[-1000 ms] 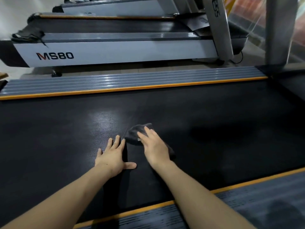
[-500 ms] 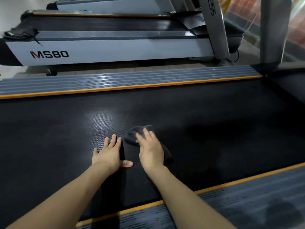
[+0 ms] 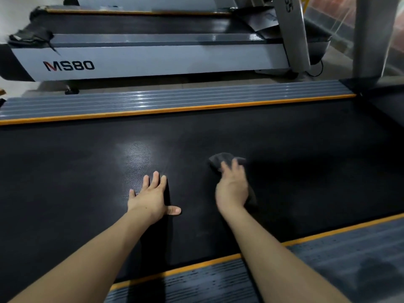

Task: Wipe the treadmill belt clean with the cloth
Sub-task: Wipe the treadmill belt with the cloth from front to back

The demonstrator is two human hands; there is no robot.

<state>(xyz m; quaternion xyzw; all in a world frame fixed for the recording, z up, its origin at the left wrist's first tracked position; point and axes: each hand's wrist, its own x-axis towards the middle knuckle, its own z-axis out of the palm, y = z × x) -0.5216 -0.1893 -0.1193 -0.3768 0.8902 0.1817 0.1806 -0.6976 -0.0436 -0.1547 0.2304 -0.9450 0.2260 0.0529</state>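
The black treadmill belt fills the middle of the view. A dark grey cloth lies bunched on it, partly hidden under my right hand, which presses flat on the cloth with straight, slightly blurred fingers. My left hand rests flat on the belt to the left of the cloth, fingers spread and thumb out, holding nothing.
Grey ribbed side rails with orange trim border the belt on the far side and the near side. A second treadmill marked MS80 stands beyond, with its upright post. A grey column rises at the right.
My right hand has slid the cloth to the right across the belt, away from my left hand. The left hand has stayed flat in place.
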